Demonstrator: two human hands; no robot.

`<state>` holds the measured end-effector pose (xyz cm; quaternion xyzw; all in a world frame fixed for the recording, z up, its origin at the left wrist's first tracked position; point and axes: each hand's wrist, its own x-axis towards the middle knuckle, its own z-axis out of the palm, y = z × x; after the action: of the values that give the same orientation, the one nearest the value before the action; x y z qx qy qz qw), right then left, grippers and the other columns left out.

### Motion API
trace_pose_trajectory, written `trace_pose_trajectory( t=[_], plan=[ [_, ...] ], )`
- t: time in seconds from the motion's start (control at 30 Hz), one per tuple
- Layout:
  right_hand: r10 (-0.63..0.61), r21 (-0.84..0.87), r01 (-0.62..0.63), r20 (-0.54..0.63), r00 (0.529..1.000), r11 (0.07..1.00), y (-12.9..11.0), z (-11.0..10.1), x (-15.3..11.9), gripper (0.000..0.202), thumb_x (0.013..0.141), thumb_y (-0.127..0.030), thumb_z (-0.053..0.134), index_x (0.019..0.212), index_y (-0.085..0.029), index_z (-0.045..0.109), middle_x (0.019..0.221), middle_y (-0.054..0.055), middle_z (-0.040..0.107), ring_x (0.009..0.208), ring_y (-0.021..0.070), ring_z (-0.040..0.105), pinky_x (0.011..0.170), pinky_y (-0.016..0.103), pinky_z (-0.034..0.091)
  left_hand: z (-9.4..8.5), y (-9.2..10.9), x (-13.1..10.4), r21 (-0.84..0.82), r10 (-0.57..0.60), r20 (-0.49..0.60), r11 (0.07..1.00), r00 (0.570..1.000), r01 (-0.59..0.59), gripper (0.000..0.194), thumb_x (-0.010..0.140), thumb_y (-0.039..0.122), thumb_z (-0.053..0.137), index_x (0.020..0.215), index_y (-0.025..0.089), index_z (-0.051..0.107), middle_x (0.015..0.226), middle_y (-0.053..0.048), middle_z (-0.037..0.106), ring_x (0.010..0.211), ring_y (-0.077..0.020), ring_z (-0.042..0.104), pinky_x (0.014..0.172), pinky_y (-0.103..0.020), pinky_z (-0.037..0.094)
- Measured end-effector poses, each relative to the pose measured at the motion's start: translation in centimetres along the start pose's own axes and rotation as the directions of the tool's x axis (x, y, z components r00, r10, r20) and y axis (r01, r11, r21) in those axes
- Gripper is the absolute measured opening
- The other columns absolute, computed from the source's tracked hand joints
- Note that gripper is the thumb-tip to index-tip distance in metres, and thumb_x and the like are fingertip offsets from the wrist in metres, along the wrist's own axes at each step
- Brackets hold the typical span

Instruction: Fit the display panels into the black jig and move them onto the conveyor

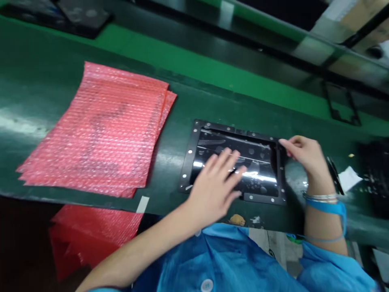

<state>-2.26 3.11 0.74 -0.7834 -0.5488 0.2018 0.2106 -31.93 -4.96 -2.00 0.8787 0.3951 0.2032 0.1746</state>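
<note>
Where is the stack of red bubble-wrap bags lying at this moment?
In the head view the stack of red bubble-wrap bags lies on the green work surface, left of the black rectangular frame that the left hand rests on.

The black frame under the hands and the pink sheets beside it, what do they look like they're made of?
The black frame looks like hard plastic or painted metal, I can't tell which: glossy centre with bright glare streaks, small pale screw spots along its rim. The pink sheets look like bubble wrap plastic: a dotted, bubbly surface, slightly see-through, stacked flat on the green table.
</note>
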Motion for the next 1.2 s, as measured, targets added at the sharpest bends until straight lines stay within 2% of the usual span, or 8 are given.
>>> trace_pose_trajectory(
  t=[0.1, 0.2, 0.33, 0.53, 0.67, 0.9, 1.03, 1.2],
  plan=[
    [0.036, 0.021, -0.037, 0.081, 0.996, 0.999, 0.5, 1.0, 1.1, 0.063, 0.055, -0.083, 0.067, 0.063, -0.024, 0.050, 0.050, -0.002, 0.051, 0.048, 0.0129, 0.044, 0.052, 0.029, 0.034, 3.1, 3.8, 1.8, -0.027, 0.220, 0.137, 0.976, 0.966, -0.218, 0.056, 0.099, 0.043, 0.056, 0.149, 0.019, 0.050, 0.162, -0.011, 0.038, 0.153, -0.0298, 0.029, 0.124, -0.049, 0.027],
    [0.010, -0.113, -0.006, 0.037, 0.999, 0.994, 0.4, 1.4, 1.6, 0.056, 0.059, -0.072, 0.075, 0.060, -0.024, 0.045, 0.052, -0.003, 0.050, 0.053, 0.0139, 0.045, 0.055, 0.029, 0.032, 5.2, 5.6, 2.8, 0.030, 0.247, 0.180, 0.966, 0.952, -0.256, 0.058, 0.099, 0.049, 0.053, 0.148, 0.017, 0.052, 0.162, -0.009, 0.040, 0.152, -0.0286, 0.031, 0.123, -0.046, 0.028],
    [0.011, -0.242, -0.003, 0.034, 0.999, 0.970, -0.2, 1.4, 1.9, 0.051, 0.066, -0.058, 0.080, 0.060, -0.024, 0.043, 0.056, -0.002, 0.052, 0.057, 0.0144, 0.045, 0.057, 0.029, 0.029, 5.8, 6.3, 3.1, 0.116, 0.223, 0.187, 0.962, 0.957, -0.247, 0.054, 0.103, 0.045, 0.047, 0.147, 0.013, 0.053, 0.161, -0.010, 0.040, 0.152, -0.0321, 0.031, 0.122, -0.048, 0.030],
    [0.020, -0.115, -0.018, 0.015, 1.000, 0.993, 0.2, 1.7, 2.0, 0.042, 0.075, -0.052, 0.073, 0.060, -0.024, 0.046, 0.056, 0.000, 0.056, 0.059, 0.0168, 0.051, 0.059, 0.029, 0.032, 3.1, 4.3, 5.0, 0.030, 0.250, 0.231, 0.964, 0.940, -0.264, 0.048, 0.101, 0.043, 0.052, 0.139, 0.016, 0.060, 0.153, -0.012, 0.052, 0.141, -0.0305, 0.047, 0.117, -0.048, 0.036],
    [0.017, -0.038, -0.020, -0.055, 0.998, 0.999, 0.4, 2.2, 1.3, 0.037, 0.088, -0.050, 0.056, 0.064, -0.024, 0.049, 0.064, 0.002, 0.063, 0.066, 0.0185, 0.057, 0.063, 0.029, 0.035, 0.8, 0.5, 7.6, 0.064, 0.024, 0.034, 0.998, 0.999, -0.026, 0.045, 0.097, 0.032, 0.057, 0.140, 0.020, 0.059, 0.146, -0.014, 0.058, 0.139, -0.0342, 0.046, 0.116, -0.055, 0.032],
    [0.020, 0.123, 0.002, -0.172, 0.985, 0.992, -0.4, 2.6, 0.2, 0.020, 0.083, -0.042, 0.065, 0.078, -0.024, 0.059, 0.063, -0.002, 0.057, 0.065, 0.0174, 0.052, 0.065, 0.029, 0.033, 0.6, -2.0, 10.7, 0.098, -0.188, -0.124, 0.975, 0.974, 0.201, 0.035, 0.090, 0.035, 0.063, 0.117, 0.013, 0.064, 0.115, -0.018, 0.066, 0.116, -0.0393, 0.054, 0.103, -0.056, 0.038],
    [-0.025, 0.520, 0.059, -0.073, 0.997, 0.852, -0.3, 3.1, 0.0, 0.041, 0.078, -0.059, 0.070, 0.067, -0.022, 0.057, 0.058, -0.003, 0.049, 0.063, 0.0148, 0.046, 0.063, 0.028, 0.032, -0.6, -1.5, 10.8, 0.024, -0.186, -0.298, 0.979, 0.936, 0.202, 0.025, 0.090, 0.030, 0.062, 0.111, 0.017, 0.060, 0.109, -0.013, 0.067, 0.111, -0.0329, 0.054, 0.099, -0.048, 0.040],
    [-0.082, 0.690, 0.055, 0.006, 0.997, 0.722, -0.4, 4.1, -0.6, 0.066, 0.073, -0.085, 0.058, 0.056, -0.023, 0.040, 0.052, -0.004, 0.037, 0.057, 0.0123, 0.039, 0.054, 0.028, 0.031, -3.6, -2.4, 8.3, -0.107, -0.110, -0.400, 0.992, 0.910, 0.073, 0.020, 0.094, 0.031, 0.057, 0.111, 0.021, 0.062, 0.111, -0.008, 0.069, 0.110, -0.0256, 0.058, 0.101, -0.041, 0.041]
  ],
)
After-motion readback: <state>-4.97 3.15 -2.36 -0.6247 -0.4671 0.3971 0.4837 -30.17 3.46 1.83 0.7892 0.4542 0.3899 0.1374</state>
